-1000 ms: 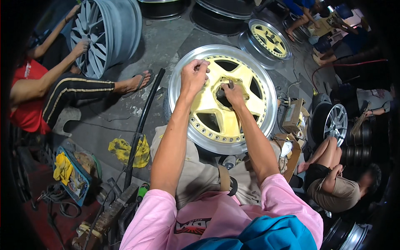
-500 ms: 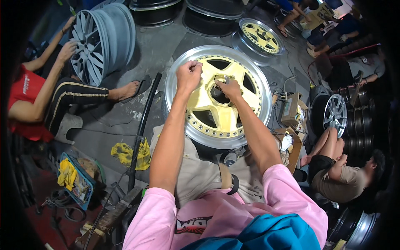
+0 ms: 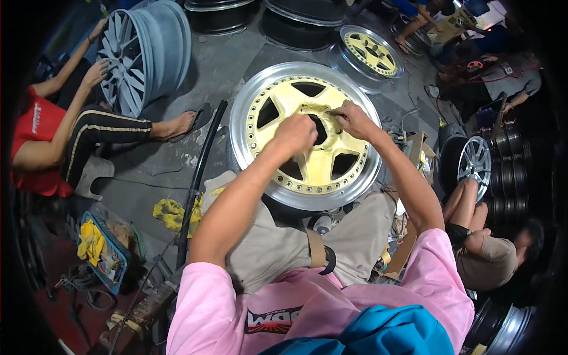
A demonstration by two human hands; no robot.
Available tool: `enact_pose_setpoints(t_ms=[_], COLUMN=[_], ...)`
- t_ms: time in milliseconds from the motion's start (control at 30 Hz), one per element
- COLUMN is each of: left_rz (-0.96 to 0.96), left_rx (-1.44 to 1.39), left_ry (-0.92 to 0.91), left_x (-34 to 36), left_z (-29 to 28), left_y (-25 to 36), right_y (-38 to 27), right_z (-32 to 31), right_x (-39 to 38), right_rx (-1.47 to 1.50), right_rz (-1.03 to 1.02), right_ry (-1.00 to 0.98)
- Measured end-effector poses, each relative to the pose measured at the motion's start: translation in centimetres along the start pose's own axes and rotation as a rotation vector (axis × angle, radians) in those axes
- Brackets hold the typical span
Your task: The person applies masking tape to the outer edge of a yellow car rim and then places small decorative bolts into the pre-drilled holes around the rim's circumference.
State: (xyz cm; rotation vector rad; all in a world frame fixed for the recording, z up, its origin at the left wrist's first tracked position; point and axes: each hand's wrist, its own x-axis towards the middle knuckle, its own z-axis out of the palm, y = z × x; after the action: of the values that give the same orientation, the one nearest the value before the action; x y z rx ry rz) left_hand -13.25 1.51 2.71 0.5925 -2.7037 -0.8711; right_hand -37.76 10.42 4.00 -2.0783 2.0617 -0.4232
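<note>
The yellow wheel [image 3: 320,164] lies face-up directly beneath both hands; its round face has no long axis, its axle line points roughly upward; the left hand [image 3: 297,135], fingers curled, is nearer the centre hole [image 3: 321,131], at nine o'clock; the right hand [image 3: 357,121], fingers narrowly pinched, at two; whether either holds anything, I cannot tell.

The person's pink shirt [image 3: 355,299] has short, loose sleeves and a dark printed panel [image 3: 274,320] with pale lettering and a red sunburst. Teal cloth [image 3: 384,331] bunches over the shirt. Beyond its hem come beige trousers [image 3: 266,251], a tan strap [image 3: 317,248] with a black end and a greyish shoe [image 3: 323,223]. The left hand [image 3: 296,135] and right hand [image 3: 355,121] are bare.
</note>
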Motion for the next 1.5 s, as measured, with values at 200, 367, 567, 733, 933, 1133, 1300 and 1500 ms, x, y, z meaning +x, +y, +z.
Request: enact_pose_setpoints(t_ms=[200,367,567,733,933,1133,1300,1500], left_rz=[0.094,0.075,0.076,0.096,0.163,0.114,0.110,0.108], left_rx=[0.146,0.124,0.113,0.050,-0.028,-0.075,-0.096,0.001], left_ry=[-0.118,-0.136,-0.149,-0.096,-0.009,-0.043,-0.003,-0.026], left_x=[-3.3,-3.1,-3.5,-3.9,-3.7,-3.1,-2.9,-2.7], left_z=[3.9,3.6,3.7,3.7,5.2,6.1,6.5,6.6], left_y=[3.6,3.4,3.1,3.0,3.2,3.6,3.5,3.2], right_y=[-1.7,-2.5,-2.4,-0.8,-2.0,-2.5,-1.4,-3.1], right_z=[0.4,0.3,1.4,3.2,0.1,1.7,2.9,0.6], right_x=[2.8,4.2,3.9,4.1,3.1,2.2,2.3,1.3], right_rx=[-0.186,-0.294,-0.324,-0.341,-0.205,-0.238,-0.229,-0.308], right_rz=[-0.187,-0.297,-0.278,-0.299,-0.262,-0.200,-0.213,-0.181], right_ry=[-0.070,-0.138,-0.123,-0.191,-0.148,-0.140,-0.139,-0.136])
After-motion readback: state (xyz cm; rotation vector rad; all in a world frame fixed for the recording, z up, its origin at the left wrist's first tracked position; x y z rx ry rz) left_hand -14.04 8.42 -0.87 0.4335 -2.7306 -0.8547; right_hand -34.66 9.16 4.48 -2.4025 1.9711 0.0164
